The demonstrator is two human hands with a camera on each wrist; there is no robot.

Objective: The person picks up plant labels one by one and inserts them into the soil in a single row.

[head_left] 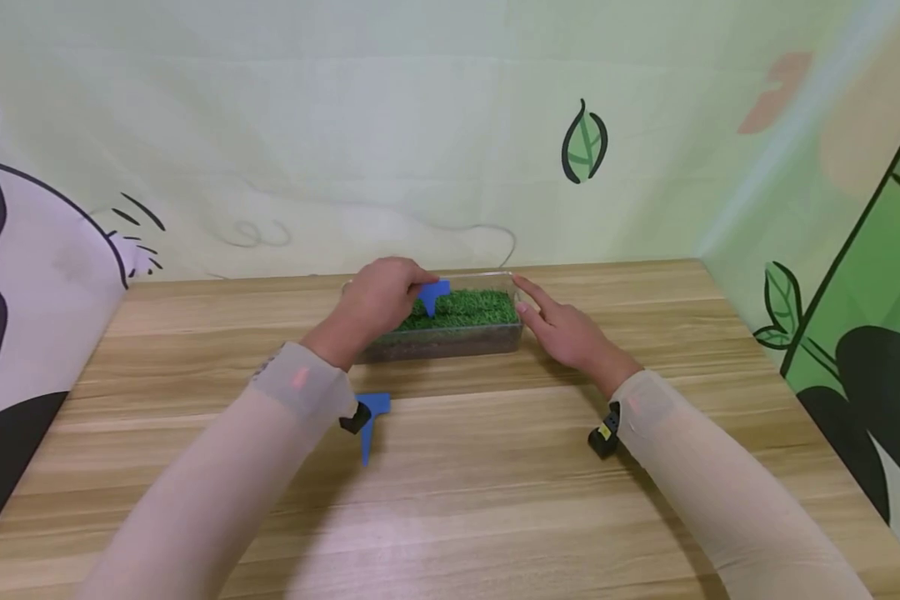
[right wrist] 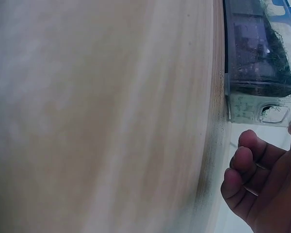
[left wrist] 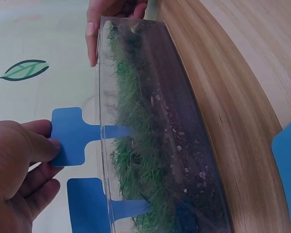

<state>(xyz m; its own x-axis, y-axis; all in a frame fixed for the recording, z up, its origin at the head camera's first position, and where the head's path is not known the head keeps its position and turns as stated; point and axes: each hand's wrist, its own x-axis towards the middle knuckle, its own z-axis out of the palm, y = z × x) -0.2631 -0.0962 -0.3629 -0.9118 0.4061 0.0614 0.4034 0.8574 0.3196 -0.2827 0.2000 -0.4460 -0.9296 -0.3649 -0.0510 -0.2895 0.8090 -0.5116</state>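
The left hand [head_left: 378,300] pinches a blue tag [head_left: 432,294] over the grass box [head_left: 450,329]; the right hand [head_left: 566,329] touches the box's right end with straight fingers

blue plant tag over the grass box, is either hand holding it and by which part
Yes. The left hand pinches the blue plant tag by its wide flat head, stem pointing into the grass box. The right hand holds nothing, its fingers against the box's end.
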